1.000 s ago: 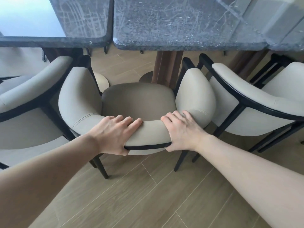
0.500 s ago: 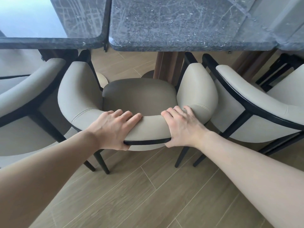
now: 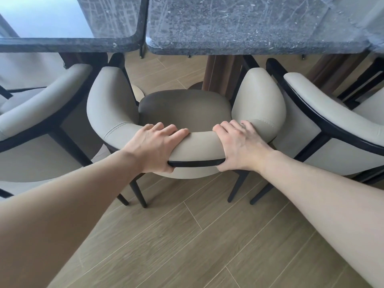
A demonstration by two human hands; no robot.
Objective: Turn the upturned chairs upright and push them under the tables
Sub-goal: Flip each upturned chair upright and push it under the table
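A beige upholstered chair (image 3: 112,104) with a brown seat and black legs stands upright in front of me, its seat front near the edge of the dark stone table (image 3: 239,28). My left hand (image 3: 151,148) grips the curved backrest on the left of its top. My right hand (image 3: 239,146) grips the same backrest on the right. Both thumbs wrap under the black frame rail. The armrest tips reach just under the table edge.
A second dark table (image 3: 104,23) adjoins on the left. Matching beige chairs stand close on the left (image 3: 41,113) and the right (image 3: 332,125). The table's wooden pedestal (image 3: 220,71) is behind the seat. Wood-plank floor (image 3: 187,246) lies below.
The chair has slid forward toward the table with both hands on its backrest; the armrests are now closer to the table edge.
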